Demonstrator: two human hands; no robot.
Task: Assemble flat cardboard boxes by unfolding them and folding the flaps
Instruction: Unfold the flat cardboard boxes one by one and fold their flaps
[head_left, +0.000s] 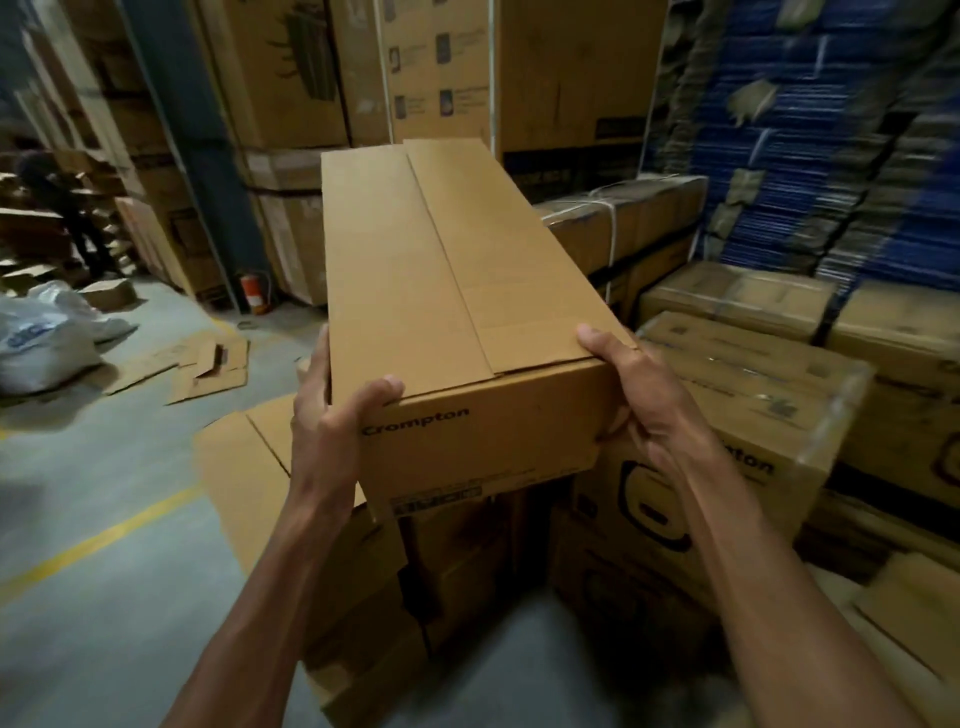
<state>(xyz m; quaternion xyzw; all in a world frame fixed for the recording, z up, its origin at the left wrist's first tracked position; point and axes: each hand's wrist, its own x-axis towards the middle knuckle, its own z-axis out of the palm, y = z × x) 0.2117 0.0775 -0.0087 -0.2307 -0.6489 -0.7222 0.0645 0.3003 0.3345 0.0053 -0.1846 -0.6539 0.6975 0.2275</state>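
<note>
**A:** Where is the box (457, 291) right now?

**B:** Up in the air, held lengthwise away from the person, with the near end and its printed brand name facing the camera. It hangs above a stack of printed cartons (727, 410) and looks to be apart from them.

**A:** And the hands?

**B:** The left hand (332, 426) grips the near left corner, thumb curled over the top edge and fingers along the left wall. The right hand (639, 400) grips the near right corner, thumb pressed on the right top flap (514, 249) and fingers curled against the side wall.

**A:** Which step is this?

**B:** Unfolding looks finished, since the box is a full rectangular shape. The right flap and the left flap (384, 270) lie down and meet along a seam, with no tape showing. The underside and far end are hidden, so whether those are closed cannot be told.

**A:** What does the next move call for?

**B:** Probably setting it with the other cartons, or turning it to deal with the hidden side. Either way, the person needs a firm hold on both corners so the loose flaps do not spring up.

**A:** And around it?

**B:** A flat cardboard sheet (244, 467) lies on a lower stack to the left. Blue-edged bundles (810, 156) rise on the right. The grey floor (104, 597) with a yellow line (104, 540) runs off to the left.
</note>
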